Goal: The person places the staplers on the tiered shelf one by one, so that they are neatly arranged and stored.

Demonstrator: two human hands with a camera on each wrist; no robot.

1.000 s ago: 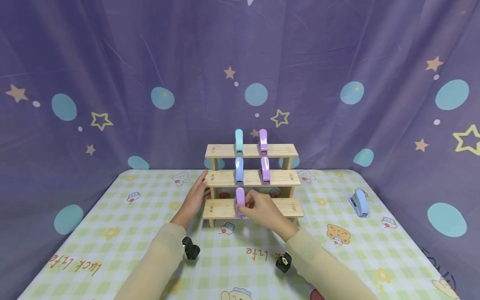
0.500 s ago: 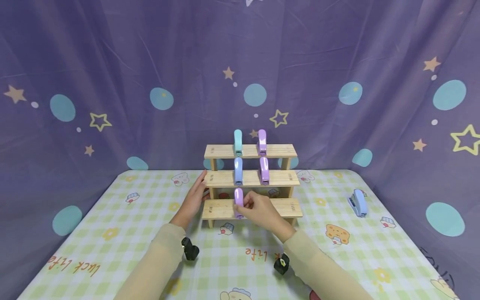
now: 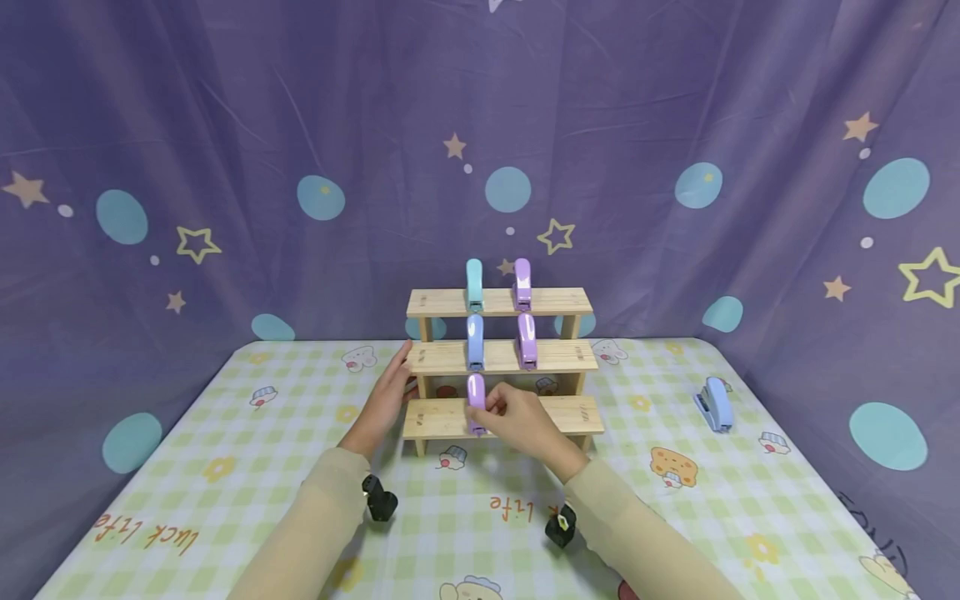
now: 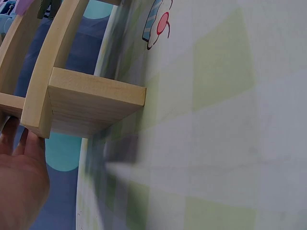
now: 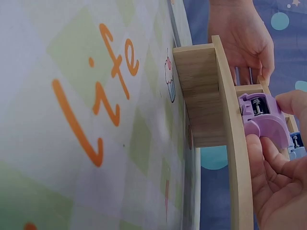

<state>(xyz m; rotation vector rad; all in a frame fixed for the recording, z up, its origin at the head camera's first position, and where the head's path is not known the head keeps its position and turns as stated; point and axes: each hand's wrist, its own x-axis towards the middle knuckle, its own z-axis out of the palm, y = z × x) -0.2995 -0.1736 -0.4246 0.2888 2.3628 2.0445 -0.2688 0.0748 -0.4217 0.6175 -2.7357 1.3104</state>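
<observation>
My right hand (image 3: 525, 421) pinches a purple stapler (image 3: 476, 390) between thumb and fingers, upright on the bottom tier of a wooden three-tier shelf (image 3: 438, 418). In the right wrist view, the same purple stapler (image 5: 274, 125) shows its front end and spring, the thumb above and curled fingers below. My left hand (image 3: 381, 407) rests against the shelf's left side, its fingers extended along the middle tier's end. The left wrist view shows those fingers (image 4: 33, 146) touching the wood, their tips partly hidden behind it.
On the middle tier stand a blue stapler (image 3: 476, 343) and a purple one. The top tier bears a teal stapler (image 3: 474, 285) and another purple one. Another blue stapler (image 3: 715, 405) stands at the right on the checked tablecloth (image 3: 285, 467). A purple curtain (image 3: 375, 125) hangs behind.
Almost nothing moves. The head view shifts slightly, while the right hand stays on the purple stapler and the left hand stays at the shelf's side.
</observation>
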